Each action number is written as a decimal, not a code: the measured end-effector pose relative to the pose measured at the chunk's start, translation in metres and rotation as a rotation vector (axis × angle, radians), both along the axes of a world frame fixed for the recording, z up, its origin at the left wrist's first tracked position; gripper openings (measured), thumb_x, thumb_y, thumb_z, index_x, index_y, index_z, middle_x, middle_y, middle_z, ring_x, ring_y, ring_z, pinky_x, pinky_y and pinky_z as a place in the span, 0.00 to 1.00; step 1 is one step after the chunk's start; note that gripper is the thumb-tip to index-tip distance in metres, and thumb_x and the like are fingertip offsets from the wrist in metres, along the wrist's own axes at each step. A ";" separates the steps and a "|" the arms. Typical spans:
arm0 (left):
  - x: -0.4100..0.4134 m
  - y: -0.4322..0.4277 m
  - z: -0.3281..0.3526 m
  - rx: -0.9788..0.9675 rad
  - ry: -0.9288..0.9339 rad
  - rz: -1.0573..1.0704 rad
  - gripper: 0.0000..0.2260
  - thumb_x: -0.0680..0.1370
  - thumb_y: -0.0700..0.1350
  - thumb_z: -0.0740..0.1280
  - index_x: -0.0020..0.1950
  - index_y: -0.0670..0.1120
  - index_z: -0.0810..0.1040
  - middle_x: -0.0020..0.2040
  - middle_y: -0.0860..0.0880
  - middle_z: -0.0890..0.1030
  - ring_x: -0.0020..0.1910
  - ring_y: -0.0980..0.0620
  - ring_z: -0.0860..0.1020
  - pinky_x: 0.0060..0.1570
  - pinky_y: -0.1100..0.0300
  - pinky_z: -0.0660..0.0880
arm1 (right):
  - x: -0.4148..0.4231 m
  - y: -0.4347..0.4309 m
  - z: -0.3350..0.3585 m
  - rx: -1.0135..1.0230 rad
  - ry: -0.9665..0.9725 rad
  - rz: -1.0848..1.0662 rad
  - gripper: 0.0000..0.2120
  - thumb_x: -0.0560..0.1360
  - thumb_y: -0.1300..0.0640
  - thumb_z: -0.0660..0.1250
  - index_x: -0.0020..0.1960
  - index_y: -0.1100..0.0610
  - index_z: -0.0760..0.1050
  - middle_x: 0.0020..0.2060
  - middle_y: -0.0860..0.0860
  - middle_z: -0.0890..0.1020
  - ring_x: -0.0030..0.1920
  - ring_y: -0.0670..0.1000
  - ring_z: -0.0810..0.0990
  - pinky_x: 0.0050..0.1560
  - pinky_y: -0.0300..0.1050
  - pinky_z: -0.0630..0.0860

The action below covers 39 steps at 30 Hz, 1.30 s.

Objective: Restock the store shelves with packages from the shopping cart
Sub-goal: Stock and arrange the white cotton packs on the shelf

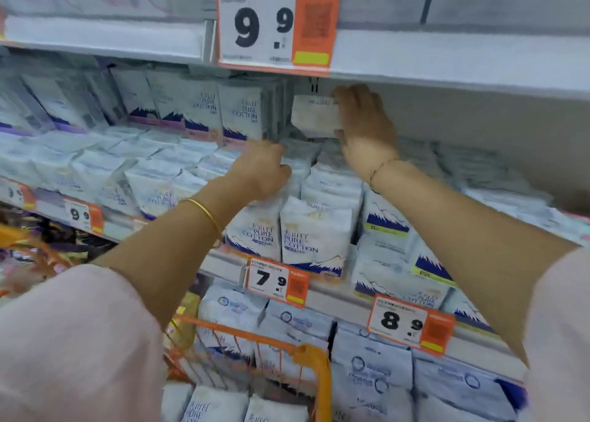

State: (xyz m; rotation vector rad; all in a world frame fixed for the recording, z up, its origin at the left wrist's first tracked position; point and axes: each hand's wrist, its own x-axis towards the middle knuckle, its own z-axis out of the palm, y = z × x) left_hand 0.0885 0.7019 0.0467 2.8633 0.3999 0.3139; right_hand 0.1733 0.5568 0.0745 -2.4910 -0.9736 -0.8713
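– Two hands at the shelves; what sits furthest left?
– An orange shopping cart (314, 356), low down, with white packs (217, 404) lying in it. Above it, on the middle shelf (348, 298), a row of upright packs (242, 112) printed PURE COTTON stands behind stacked packs (150, 179).
– And the left hand (260, 169)?
– It reaches out of a pink sleeve (73, 341), a gold bangle (204, 212) on the wrist, and rests on the stacked packs just below the upright row. Its fingers curl down among them and are hidden, so I cannot tell whether it grips one.
– Where is the package (314, 116)?
– It is white, tilted, up in the gap just right of the upright row, close under the upper shelf (447, 60). The right hand (367, 127) grasps its right end, fingers over the top and thumb beneath.
– Further right?
– More packs, blurred, and an orange price tag (410, 324) reading 8.9 on the middle shelf's edge.
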 end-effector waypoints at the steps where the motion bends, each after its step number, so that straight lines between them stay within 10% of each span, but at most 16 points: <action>1: 0.013 -0.001 -0.002 0.029 0.023 -0.018 0.21 0.80 0.45 0.55 0.72 0.40 0.63 0.71 0.37 0.65 0.69 0.40 0.65 0.67 0.50 0.63 | 0.015 0.010 0.003 -0.006 0.026 -0.023 0.24 0.75 0.67 0.60 0.70 0.59 0.62 0.67 0.59 0.66 0.68 0.60 0.64 0.55 0.56 0.74; 14: 0.071 0.018 -0.015 0.000 0.136 -0.092 0.31 0.73 0.55 0.44 0.71 0.42 0.65 0.73 0.41 0.64 0.71 0.46 0.62 0.68 0.55 0.59 | 0.117 0.085 -0.031 -0.148 0.195 -0.027 0.22 0.76 0.69 0.58 0.69 0.61 0.62 0.63 0.63 0.65 0.58 0.63 0.72 0.55 0.53 0.72; 23: 0.058 0.016 -0.011 -0.042 0.068 -0.085 0.17 0.81 0.44 0.51 0.67 0.39 0.68 0.68 0.39 0.69 0.65 0.44 0.68 0.62 0.54 0.65 | 0.107 0.080 -0.027 -0.361 0.376 0.005 0.21 0.76 0.70 0.55 0.68 0.62 0.66 0.62 0.61 0.74 0.60 0.61 0.74 0.62 0.52 0.72; 33: -0.142 0.012 -0.035 -0.453 -0.618 0.084 0.19 0.75 0.34 0.57 0.64 0.48 0.71 0.61 0.50 0.73 0.56 0.55 0.75 0.49 0.67 0.72 | -0.152 0.021 -0.052 0.363 0.483 0.666 0.17 0.73 0.67 0.52 0.54 0.57 0.76 0.52 0.50 0.75 0.51 0.52 0.78 0.51 0.46 0.74; 39: -0.232 0.043 -0.116 -0.426 -0.369 0.419 0.09 0.74 0.36 0.60 0.52 0.44 0.74 0.50 0.45 0.77 0.48 0.44 0.76 0.46 0.51 0.74 | -0.249 0.015 -0.150 -0.037 0.732 0.657 0.17 0.78 0.65 0.55 0.62 0.53 0.72 0.62 0.50 0.72 0.54 0.54 0.76 0.48 0.49 0.73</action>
